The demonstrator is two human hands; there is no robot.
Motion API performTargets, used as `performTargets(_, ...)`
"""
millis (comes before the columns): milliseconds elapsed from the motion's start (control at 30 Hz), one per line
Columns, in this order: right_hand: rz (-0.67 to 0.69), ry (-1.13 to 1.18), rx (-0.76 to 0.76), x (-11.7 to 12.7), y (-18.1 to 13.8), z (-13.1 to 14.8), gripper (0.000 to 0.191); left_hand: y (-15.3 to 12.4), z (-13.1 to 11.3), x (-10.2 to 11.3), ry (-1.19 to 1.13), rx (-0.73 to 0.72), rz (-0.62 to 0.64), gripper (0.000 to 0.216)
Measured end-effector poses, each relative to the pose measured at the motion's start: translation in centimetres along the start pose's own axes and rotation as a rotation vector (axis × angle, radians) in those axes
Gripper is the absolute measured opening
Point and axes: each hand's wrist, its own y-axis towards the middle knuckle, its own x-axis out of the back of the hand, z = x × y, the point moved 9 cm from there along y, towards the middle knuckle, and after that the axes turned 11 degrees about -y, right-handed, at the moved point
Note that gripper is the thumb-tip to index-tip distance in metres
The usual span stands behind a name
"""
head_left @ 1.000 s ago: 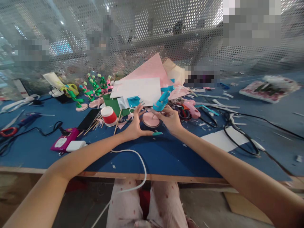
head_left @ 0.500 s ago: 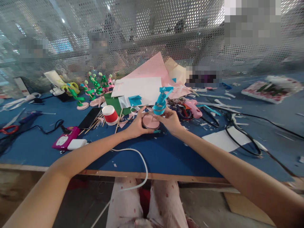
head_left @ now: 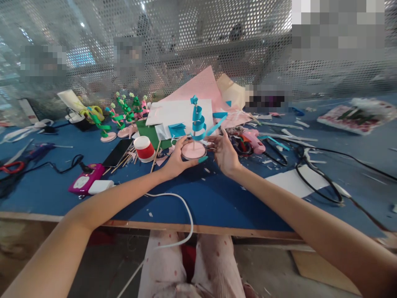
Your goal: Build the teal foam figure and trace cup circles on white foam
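My left hand (head_left: 179, 160) grips a round pink base (head_left: 194, 150) by its left side and front edge. From the base a thin stick rises upright, and a blue paper spiral (head_left: 198, 124) winds loosely around it, with a small blue tuft at the top. My right hand (head_left: 227, 155) is beside the base on the right, its fingers apart and partly bent, holding nothing I can see. A loose blue paper strip (head_left: 217, 125) slants just above its fingers; whether they touch is unclear.
A red and white paper cup (head_left: 144, 149), wooden sticks and a black phone (head_left: 118, 152) lie left. Farther back stand green and pink paper spirals (head_left: 124, 111). A pink glue gun (head_left: 253, 141), cables and paper scraps are right; a white cable (head_left: 186, 207) crosses the front edge.
The blue spiral has opened out from a tight bunch into spaced coils up the stick. My right hand has let go of it and moved slightly right; my left hand still holds the base.
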Motion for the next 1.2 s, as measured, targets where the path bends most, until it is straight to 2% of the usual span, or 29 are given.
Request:
performTargets(200,0.116,0.149,-0.145,-1.4,-0.4,-0.5,0.052,0.0,-0.2,0.0,0.026,0.007,-0.014,0.097)
performTargets(467,0.216,0.085,-0.221,-2.2,-1.1,-0.7,0.055,0.0,-0.1,-0.1,0.06,0.003,-0.009,0.096)
performTargets(667,0.282,0.142,-0.307,-3.0,-1.7,-0.7,0.054,-0.1,-0.2,-0.3,0.081,0.001,0.009,0.094)
performTargets(900,0.384,0.174,-0.372,-3.8,-2.6,-0.4,0.059,-0.2,-0.1,-0.2,0.208,-0.03,0.009,0.094)
performTargets(1200,0.342,0.238,-0.459,-3.5,-2.6,-0.9,0.054,-0.1,-0.2,-0.1,0.326,-0.026,0.002,0.089)
